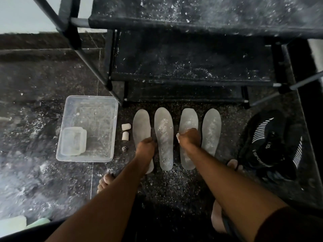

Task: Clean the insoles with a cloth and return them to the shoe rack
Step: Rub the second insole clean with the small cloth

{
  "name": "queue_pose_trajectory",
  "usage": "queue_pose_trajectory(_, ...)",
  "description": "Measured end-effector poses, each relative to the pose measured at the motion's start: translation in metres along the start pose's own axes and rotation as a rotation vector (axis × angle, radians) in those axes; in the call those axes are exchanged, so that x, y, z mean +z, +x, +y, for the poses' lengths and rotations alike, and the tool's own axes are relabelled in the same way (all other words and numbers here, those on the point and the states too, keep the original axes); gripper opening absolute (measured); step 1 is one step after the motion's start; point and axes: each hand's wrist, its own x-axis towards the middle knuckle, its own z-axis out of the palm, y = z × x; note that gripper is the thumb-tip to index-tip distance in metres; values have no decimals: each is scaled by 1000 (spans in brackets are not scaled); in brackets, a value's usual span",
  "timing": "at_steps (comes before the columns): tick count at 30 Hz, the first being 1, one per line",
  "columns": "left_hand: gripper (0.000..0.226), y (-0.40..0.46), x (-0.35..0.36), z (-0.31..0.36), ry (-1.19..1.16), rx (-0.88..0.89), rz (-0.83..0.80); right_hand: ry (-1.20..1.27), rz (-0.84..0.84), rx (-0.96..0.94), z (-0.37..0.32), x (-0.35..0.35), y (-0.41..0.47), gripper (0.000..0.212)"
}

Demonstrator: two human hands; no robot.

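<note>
Head view: four grey insoles (163,137) (white-dusted) lie side by side.

Bare forearms, bare feet, a dark sleeve (297,222) at the right upper arm.

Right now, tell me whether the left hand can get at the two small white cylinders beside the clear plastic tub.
Probably yes. The left hand rests on the leftmost grey insole, and the white cylinders lie just beyond its left edge with nothing in between.
</note>
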Motion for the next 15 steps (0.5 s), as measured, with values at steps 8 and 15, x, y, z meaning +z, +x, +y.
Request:
queue_pose_trajectory(8, 24, 6, 15, 15, -68, -8, 24, 57, -39, -119, -4, 31, 11, 29)
queue_pose_trajectory(15, 20, 12, 12, 13, -175, -68, 7, 170, -102, 12, -8, 31, 12, 39)
